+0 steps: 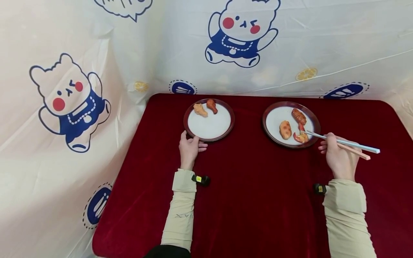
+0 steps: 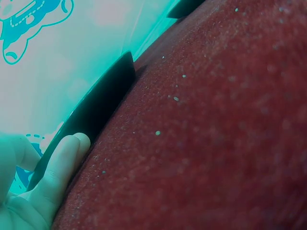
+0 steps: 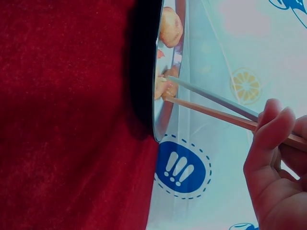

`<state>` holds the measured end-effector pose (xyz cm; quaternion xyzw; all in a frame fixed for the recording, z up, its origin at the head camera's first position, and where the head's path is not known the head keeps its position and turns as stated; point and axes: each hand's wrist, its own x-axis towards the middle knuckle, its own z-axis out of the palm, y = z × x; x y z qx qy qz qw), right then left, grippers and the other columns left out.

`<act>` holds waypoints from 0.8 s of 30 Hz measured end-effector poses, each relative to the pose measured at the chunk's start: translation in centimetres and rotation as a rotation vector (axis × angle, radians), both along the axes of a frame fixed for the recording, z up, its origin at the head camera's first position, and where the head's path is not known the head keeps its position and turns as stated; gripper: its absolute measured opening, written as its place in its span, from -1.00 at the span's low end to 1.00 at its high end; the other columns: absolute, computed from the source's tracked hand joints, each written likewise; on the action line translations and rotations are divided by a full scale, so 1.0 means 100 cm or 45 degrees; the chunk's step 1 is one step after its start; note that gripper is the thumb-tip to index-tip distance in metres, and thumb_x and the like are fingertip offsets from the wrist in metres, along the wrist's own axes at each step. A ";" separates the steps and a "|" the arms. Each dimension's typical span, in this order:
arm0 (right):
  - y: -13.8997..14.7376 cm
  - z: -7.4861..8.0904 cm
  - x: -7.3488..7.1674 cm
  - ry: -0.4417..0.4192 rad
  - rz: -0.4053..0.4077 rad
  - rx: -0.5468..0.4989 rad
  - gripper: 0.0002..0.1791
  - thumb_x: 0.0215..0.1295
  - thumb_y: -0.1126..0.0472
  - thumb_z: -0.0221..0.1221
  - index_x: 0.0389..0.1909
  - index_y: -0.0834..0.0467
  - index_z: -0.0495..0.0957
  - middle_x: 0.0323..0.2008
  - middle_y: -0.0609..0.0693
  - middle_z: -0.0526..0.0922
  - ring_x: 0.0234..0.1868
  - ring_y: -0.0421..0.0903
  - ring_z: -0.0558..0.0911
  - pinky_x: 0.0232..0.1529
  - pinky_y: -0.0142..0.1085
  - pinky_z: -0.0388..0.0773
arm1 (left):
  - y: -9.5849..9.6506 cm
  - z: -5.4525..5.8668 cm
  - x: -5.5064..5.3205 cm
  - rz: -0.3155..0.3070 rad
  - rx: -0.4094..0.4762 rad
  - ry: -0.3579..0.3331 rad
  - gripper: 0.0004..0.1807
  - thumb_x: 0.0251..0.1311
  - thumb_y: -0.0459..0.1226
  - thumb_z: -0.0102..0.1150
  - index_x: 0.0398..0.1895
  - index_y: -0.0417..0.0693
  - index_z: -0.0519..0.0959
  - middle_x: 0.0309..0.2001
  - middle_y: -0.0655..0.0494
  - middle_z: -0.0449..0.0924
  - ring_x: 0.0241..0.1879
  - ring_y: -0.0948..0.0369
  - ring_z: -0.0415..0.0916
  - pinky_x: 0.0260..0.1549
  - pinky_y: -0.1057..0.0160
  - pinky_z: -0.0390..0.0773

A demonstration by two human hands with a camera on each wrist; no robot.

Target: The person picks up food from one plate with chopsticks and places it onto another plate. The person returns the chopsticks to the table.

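Observation:
My left hand (image 1: 188, 150) grips the near rim of the left plate (image 1: 209, 137), a white plate with a brown rim. Some fingers show against the plate's dark underside in the left wrist view. On that plate lie a drumstick (image 1: 212, 106) and a pale fried chicken piece (image 1: 200, 110). My right hand (image 1: 341, 157) holds a pair of chopsticks (image 1: 350, 142), one light blue, one pinkish. Their tips meet a red-and-yellow shrimp (image 1: 301, 138) on the right plate (image 1: 292, 145); whether they clamp it is unclear. Beside it lie a golden oval piece (image 1: 285, 129) and a ridged brown piece (image 1: 299, 116).
A dark red velvet cloth (image 1: 251, 193) covers the table. White printed sheeting (image 1: 180, 43) hangs behind the table and along its left side. Each wrist carries a small black camera, such as the left one (image 1: 201, 180).

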<state>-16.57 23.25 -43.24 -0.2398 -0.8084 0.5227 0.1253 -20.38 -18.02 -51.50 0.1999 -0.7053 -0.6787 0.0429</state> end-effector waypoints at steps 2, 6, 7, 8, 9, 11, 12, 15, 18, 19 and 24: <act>0.000 0.000 0.000 -0.014 0.004 0.004 -0.66 0.39 -0.03 0.01 -0.29 0.09 0.65 -0.71 -0.43 0.58 -0.68 -0.44 0.57 -0.65 -0.62 0.52 | 0.000 0.000 0.000 -0.001 -0.001 -0.003 -0.22 0.34 -0.27 -0.04 0.55 -0.01 -0.12 -0.29 -0.25 0.66 -0.51 0.13 0.72 -0.43 0.19 0.77; 0.000 -0.002 -0.002 -0.032 0.006 0.003 -0.66 0.39 -0.03 0.00 -0.28 0.10 0.64 -0.71 -0.44 0.56 -0.68 -0.45 0.57 -0.64 -0.62 0.54 | 0.000 0.001 0.000 -0.002 -0.005 0.002 -0.22 0.33 -0.27 -0.04 0.55 -0.01 -0.12 -0.28 -0.26 0.66 -0.51 0.14 0.72 -0.44 0.19 0.77; -0.001 -0.002 -0.002 -0.034 0.008 0.012 -0.66 0.39 -0.03 0.00 -0.27 0.10 0.64 -0.71 -0.45 0.56 -0.68 -0.45 0.57 -0.64 -0.62 0.54 | 0.000 0.001 0.000 -0.002 -0.008 0.003 -0.22 0.33 -0.27 -0.04 0.55 -0.01 -0.11 -0.28 -0.25 0.66 -0.51 0.14 0.72 -0.44 0.19 0.77; -0.001 -0.002 -0.002 -0.038 0.008 0.023 -0.65 0.39 -0.04 -0.01 -0.27 0.11 0.63 -0.71 -0.45 0.55 -0.68 -0.46 0.56 -0.64 -0.62 0.54 | 0.000 0.001 0.001 -0.001 -0.006 0.006 -0.22 0.33 -0.27 -0.04 0.55 -0.02 -0.11 -0.29 -0.25 0.66 -0.51 0.14 0.72 -0.44 0.19 0.77; -0.001 -0.003 -0.002 -0.040 0.010 0.034 -0.64 0.39 -0.04 -0.02 -0.27 0.12 0.63 -0.71 -0.46 0.54 -0.69 -0.46 0.56 -0.64 -0.62 0.54 | 0.000 0.000 0.001 0.000 -0.006 0.007 -0.22 0.32 -0.27 -0.04 0.55 -0.02 -0.11 -0.29 -0.24 0.66 -0.51 0.14 0.72 -0.43 0.19 0.77; -0.002 -0.003 -0.003 -0.044 0.011 0.059 -0.63 0.39 -0.05 -0.03 -0.31 0.11 0.63 -0.72 -0.46 0.53 -0.69 -0.46 0.55 -0.66 -0.62 0.53 | 0.001 0.000 0.001 0.002 -0.003 0.008 -0.21 0.31 -0.27 -0.04 0.55 -0.02 -0.11 -0.29 -0.24 0.66 -0.51 0.14 0.72 -0.43 0.19 0.77; -0.002 -0.004 -0.004 -0.051 0.015 0.071 -0.64 0.39 -0.05 -0.03 -0.34 0.08 0.62 -0.72 -0.46 0.53 -0.69 -0.46 0.55 -0.66 -0.61 0.52 | 0.001 0.000 0.001 0.004 0.000 0.008 -0.21 0.31 -0.27 -0.04 0.55 -0.02 -0.11 -0.30 -0.24 0.66 -0.51 0.14 0.72 -0.43 0.19 0.77; -0.001 -0.004 -0.005 -0.084 0.029 0.124 -0.65 0.39 -0.06 -0.06 -0.46 -0.04 0.60 -0.74 -0.44 0.53 -0.70 -0.46 0.53 -0.67 -0.60 0.49 | 0.001 -0.001 0.001 0.001 0.002 0.001 -0.21 0.31 -0.28 -0.04 0.55 -0.01 -0.12 -0.29 -0.23 0.66 -0.50 0.13 0.72 -0.42 0.19 0.77; 0.001 -0.005 -0.006 -0.121 0.038 0.172 -0.62 0.38 -0.08 -0.09 -0.56 -0.11 0.57 -0.78 -0.43 0.51 -0.70 -0.45 0.52 -0.66 -0.58 0.44 | 0.001 0.000 0.001 -0.005 0.004 -0.008 -0.21 0.32 -0.28 -0.04 0.55 0.00 -0.12 -0.28 -0.24 0.66 -0.48 0.11 0.72 -0.41 0.18 0.77; 0.001 -0.005 -0.006 -0.135 0.038 0.190 -0.60 0.38 -0.09 -0.09 -0.58 -0.13 0.57 -0.79 -0.44 0.50 -0.69 -0.46 0.51 -0.65 -0.58 0.43 | 0.000 0.001 0.001 -0.007 0.003 -0.012 -0.21 0.32 -0.28 -0.04 0.55 0.00 -0.12 -0.28 -0.25 0.66 -0.47 0.10 0.73 -0.41 0.18 0.77; 0.005 -0.005 -0.006 -0.186 0.021 0.215 -0.55 0.35 -0.13 -0.10 -0.64 -0.13 0.60 -0.82 -0.44 0.47 -0.61 -0.41 0.47 -0.56 -0.50 0.37 | 0.000 0.001 0.001 -0.007 0.006 -0.016 -0.21 0.32 -0.28 -0.03 0.56 0.03 -0.13 -0.26 -0.26 0.66 -0.43 0.04 0.73 -0.40 0.18 0.77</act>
